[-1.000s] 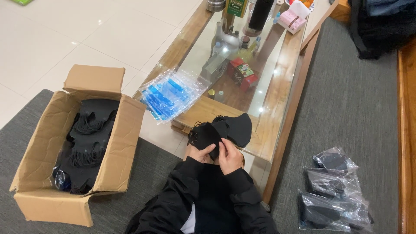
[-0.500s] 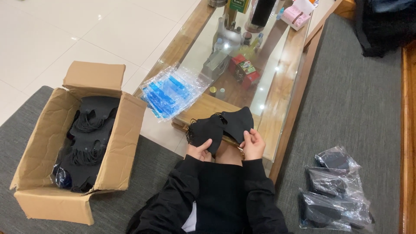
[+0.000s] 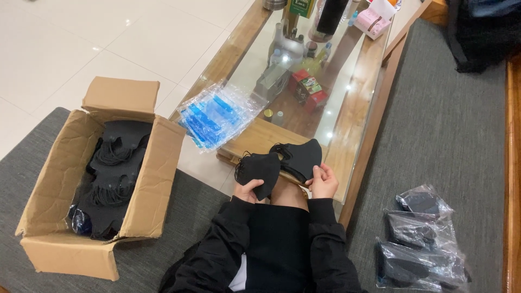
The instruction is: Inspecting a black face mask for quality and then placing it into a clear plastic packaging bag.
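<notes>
Cardboard box at far left on the grey mat, flaps open, packed with loose black masks and tangled ear loops. Next right, a fanned stack of clear sleeves with blue print on the near end of the glass-topped surface. Left hand pinches one black mask by its lower edge; right hand closed on a second black mask. The masks overlap just above the knees. Judgement: grip each by the edge and keep the loops from snagging each other. Under the glass, a red carton among small bottles; a pink box at the far end. Far right, three clear bags of black masks on the grey mat.
</notes>
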